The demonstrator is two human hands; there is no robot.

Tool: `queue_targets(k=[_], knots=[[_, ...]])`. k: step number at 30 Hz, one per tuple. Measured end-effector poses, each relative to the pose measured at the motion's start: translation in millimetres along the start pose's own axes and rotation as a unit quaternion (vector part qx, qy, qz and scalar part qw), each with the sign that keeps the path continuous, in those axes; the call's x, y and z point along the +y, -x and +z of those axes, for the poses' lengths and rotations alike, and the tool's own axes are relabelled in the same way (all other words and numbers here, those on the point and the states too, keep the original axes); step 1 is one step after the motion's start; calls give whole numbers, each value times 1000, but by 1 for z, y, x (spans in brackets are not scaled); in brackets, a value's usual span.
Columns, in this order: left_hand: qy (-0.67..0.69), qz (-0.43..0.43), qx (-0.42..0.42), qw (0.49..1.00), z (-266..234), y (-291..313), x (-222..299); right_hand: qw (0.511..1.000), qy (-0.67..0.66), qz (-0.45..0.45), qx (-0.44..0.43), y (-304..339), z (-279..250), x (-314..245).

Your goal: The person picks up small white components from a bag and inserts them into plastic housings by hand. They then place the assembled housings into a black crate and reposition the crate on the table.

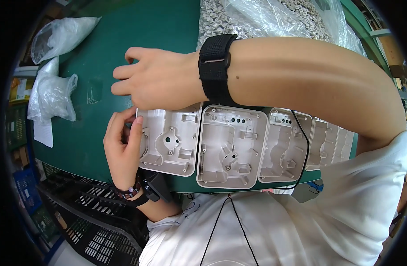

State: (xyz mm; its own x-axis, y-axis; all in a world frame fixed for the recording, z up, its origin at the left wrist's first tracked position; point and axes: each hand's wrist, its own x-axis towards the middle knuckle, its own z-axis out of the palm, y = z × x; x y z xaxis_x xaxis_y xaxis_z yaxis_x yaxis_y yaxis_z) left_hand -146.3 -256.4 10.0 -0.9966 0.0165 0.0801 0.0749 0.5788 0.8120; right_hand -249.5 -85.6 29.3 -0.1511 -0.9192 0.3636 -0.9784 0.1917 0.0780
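Note:
Several pale grey plastic housings with moulded posts and holes stand in a row, open sides up. My left hand [123, 148] grips the left wall of the leftmost housing [172, 155], thumb at its rim and fingers bent outside. My right hand [161, 80] reaches across from the right, over that housing's far-left corner. Its visible fingers are bent and slightly apart; thumb and index fingertips are hidden beneath, with anything they pinch. Beside the held housing sits a second housing [217, 177], then a third [279, 166] with a black cord [307, 150] hanging across it.
A large clear bag [279, 20] full of small metallic-looking parts lies at the far side of the green table [168, 26]. Two crumpled clear bags [66, 37] are on the left. A black slatted crate [97, 221] stands below the table's near-left edge.

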Motion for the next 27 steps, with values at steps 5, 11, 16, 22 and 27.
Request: queue_targets(k=[5,11,16,22,27], knots=[[10,2,0,1000,0,1,-2,999,39,3,-24,1,-1,-3],[10,-1,-2,1000,2,0,-1,1000,-15,26,-6,6,-6,-4],[7,-6,-4,1000,-3,1,-4,996,-11,72,-51,13,-60,-11],[-40,48,32,998,-1,-5,4,987,-24,149,-55,42,-131,-40],[75,58,261,961,-15,21,22,972,-92,214,-40,75,-171,-63]])
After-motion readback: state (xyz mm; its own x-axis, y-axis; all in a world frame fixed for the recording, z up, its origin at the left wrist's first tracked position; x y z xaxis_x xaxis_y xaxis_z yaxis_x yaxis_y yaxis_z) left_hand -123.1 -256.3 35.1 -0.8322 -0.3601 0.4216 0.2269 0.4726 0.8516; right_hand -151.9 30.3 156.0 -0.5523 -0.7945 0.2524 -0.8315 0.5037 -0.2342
